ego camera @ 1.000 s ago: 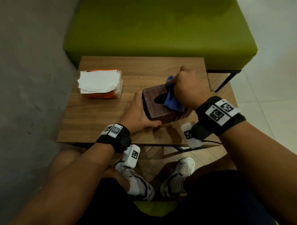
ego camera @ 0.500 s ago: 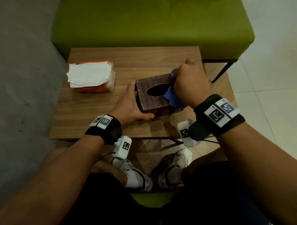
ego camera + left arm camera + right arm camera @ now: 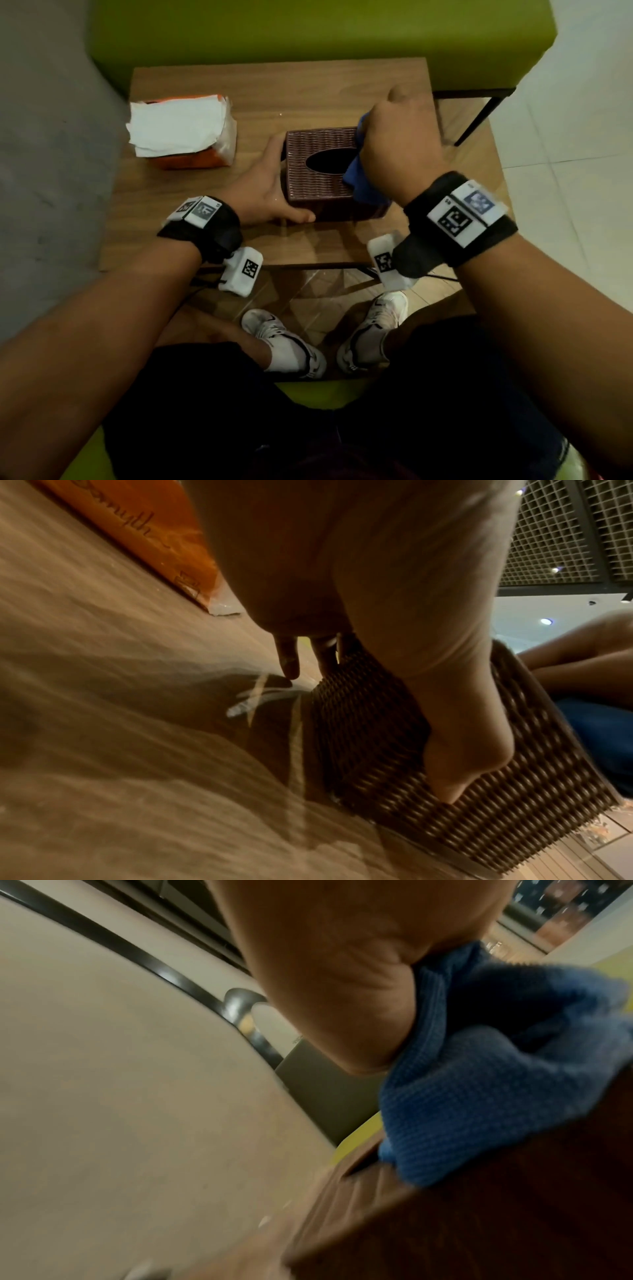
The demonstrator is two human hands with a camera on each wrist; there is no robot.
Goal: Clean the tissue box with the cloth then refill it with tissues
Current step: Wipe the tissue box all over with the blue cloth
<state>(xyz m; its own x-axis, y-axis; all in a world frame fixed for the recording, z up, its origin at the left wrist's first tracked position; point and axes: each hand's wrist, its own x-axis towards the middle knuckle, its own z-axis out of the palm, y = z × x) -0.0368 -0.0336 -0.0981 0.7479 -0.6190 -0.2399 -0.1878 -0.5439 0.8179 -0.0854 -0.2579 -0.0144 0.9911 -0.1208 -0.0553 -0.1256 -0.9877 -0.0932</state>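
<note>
Step in hand: cleaning, by my reading. The refill has not begun; the oval slot on top of the tissue box (image 3: 320,171) looks dark and empty.
Tissue box: a brown woven-textured box standing upright on the wooden table (image 3: 281,89), right of the table's middle and closer to its near edge than its far edge.
Right hand (image 3: 399,144): closed in a fist around a bunched blue cloth (image 3: 359,178), pressing it on the right part of the box top, at the slot's right end.
Left hand (image 3: 263,192): steadies the box, palm flat against its left side, thumb (image 3: 459,764) pressed along the near face, fingers mostly straight.
Next move, as a judgement: finish wiping, set the cloth down, then open the box to load tissues. How it opens is not shown.
Tissues: a white stack (image 3: 176,125) on an opened orange pack (image 3: 191,161) near the table's left edge, well apart from the box.
Around: a green bench (image 3: 308,31) beyond the far edge; tiled floor to the right.
In the way: the table between pack and box looks bare. The cloth itself occupies the right hand and must be put down first.
</note>
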